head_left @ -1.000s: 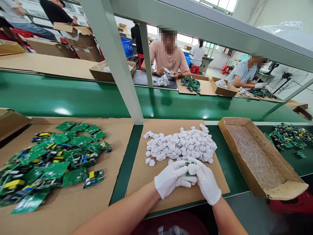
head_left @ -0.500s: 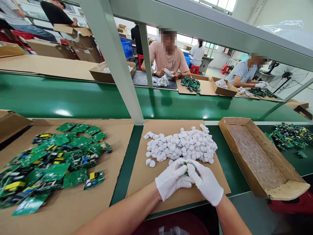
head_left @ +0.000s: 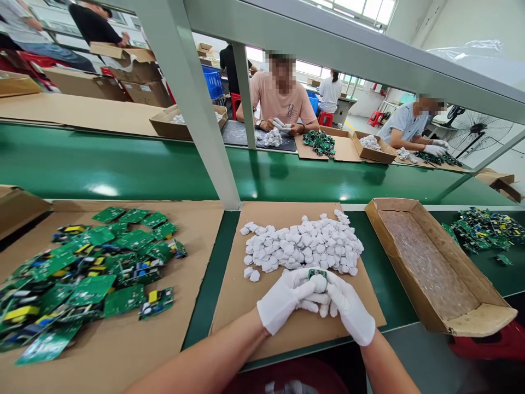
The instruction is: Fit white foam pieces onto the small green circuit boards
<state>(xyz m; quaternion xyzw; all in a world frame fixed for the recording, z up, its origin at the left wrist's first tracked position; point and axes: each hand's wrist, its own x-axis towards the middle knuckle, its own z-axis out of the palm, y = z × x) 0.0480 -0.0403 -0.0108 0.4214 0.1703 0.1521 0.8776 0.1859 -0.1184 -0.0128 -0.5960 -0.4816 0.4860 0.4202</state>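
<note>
White gloves cover both my hands, which meet over the brown cardboard sheet (head_left: 232, 306). Between their fingertips is a small green circuit board (head_left: 316, 272), with a white rounded piece (head_left: 319, 283) against its near side. My left hand (head_left: 283, 298) grips the board from the left, fingers curled beneath. My right hand (head_left: 348, 303) closes on it from the right. The fingers hide most of the board, and whether the white piece is fastened to it I cannot tell. Just beyond the hands spreads a heap of white rounded pieces (head_left: 303, 243).
Left, green circuit boards (head_left: 92, 290) with yellow and blue parts lie piled on cardboard. To the right stand an open cardboard tray (head_left: 426, 262) and another board pile (head_left: 484, 230). A slanted grey post (head_left: 209, 131) rises ahead, before a green belt (head_left: 287, 178); co-workers sit beyond.
The board has turned between my fingertips, so more of its green face and the white piece show. My fingers have shifted around it; both hands stay in nearly the same place.
</note>
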